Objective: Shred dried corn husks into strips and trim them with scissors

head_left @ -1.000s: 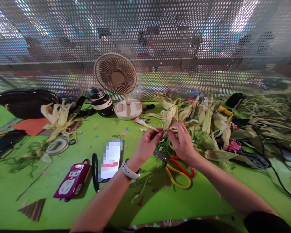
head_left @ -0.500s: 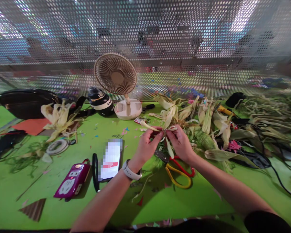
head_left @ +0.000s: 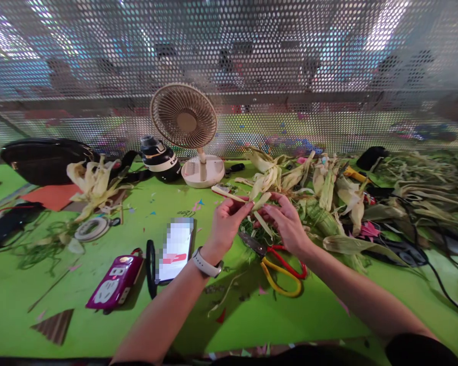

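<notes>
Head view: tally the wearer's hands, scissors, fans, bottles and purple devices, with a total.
Hands: 2 (bare left hand, bare right hand)
Red-and-yellow-handled metal scissors: 1
Beige round fan: 1
Black bottle with white band: 1
Purple oblong device: 1
Total: 6

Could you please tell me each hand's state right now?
Left hand: closed, pinching a pale husk.
Right hand: curled close beside it; its hold cannot be told.

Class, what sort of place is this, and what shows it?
Probably a craft workspace: dried husks, red-and-yellow-handled scissors and coloured scraps lie on one green tabletop.
</notes>
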Motion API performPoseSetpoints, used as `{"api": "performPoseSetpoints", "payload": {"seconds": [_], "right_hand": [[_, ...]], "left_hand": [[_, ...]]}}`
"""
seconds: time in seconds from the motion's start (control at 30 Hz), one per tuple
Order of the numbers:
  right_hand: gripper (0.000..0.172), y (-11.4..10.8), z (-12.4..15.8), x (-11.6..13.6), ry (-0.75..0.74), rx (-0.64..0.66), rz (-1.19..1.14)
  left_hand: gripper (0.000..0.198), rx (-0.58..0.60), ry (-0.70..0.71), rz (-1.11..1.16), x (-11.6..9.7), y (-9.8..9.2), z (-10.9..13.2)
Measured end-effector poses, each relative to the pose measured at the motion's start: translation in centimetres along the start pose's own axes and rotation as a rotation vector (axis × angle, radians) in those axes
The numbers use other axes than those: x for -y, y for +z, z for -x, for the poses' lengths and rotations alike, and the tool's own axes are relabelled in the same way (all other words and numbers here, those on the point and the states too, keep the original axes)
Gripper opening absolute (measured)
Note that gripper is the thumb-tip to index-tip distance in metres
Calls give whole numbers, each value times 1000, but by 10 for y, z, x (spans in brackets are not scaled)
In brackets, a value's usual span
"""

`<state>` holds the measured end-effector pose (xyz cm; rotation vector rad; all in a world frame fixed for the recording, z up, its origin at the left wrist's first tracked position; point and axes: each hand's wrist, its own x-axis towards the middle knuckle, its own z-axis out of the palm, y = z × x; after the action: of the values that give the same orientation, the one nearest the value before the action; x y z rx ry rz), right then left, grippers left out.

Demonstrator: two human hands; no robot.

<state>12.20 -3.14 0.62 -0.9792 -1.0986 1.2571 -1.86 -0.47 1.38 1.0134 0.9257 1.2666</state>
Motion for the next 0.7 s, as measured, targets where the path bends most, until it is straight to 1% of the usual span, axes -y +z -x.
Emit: {"api": "performPoseSetpoints", "payload": {"seconds": [0.07,0.1,0.17,0.23,0.3,0.37,0.4,0.5,0.57,0.7], "right_hand": [[26,-2,0,-1,-44,41,30],[26,-2,0,-2,-91,70,61],[24,-4,1,-7,-241,104,187],[23,-6,2,-12,-440,77,390],[23,-8,3,-16,-621,11,596],[26,-10,3,-18,-752,-21,732],[29,-12,2,-18,-803,-6,776],[29,-16,-1,-15,-920,119,875],[27,-18,-3,-13,-962,164,945],[25,-20,-4,-11,-963,125,1091]], "left_hand": [[27,-28,-47,69,0,-3,-5],[28,-37,-73,98,1,-4,-7],[31,-42,-122,136,1,-6,-10],[31,-33,-154,144,2,-6,-11],[30,-17,-160,139,1,-6,-10],[29,-7,-153,130,0,-6,-9],[29,-3,-150,126,0,-6,-8],[28,21,-152,110,-1,-5,-7],[30,32,-152,92,-1,-5,-6],[31,19,-145,29,0,-4,-6]]}}
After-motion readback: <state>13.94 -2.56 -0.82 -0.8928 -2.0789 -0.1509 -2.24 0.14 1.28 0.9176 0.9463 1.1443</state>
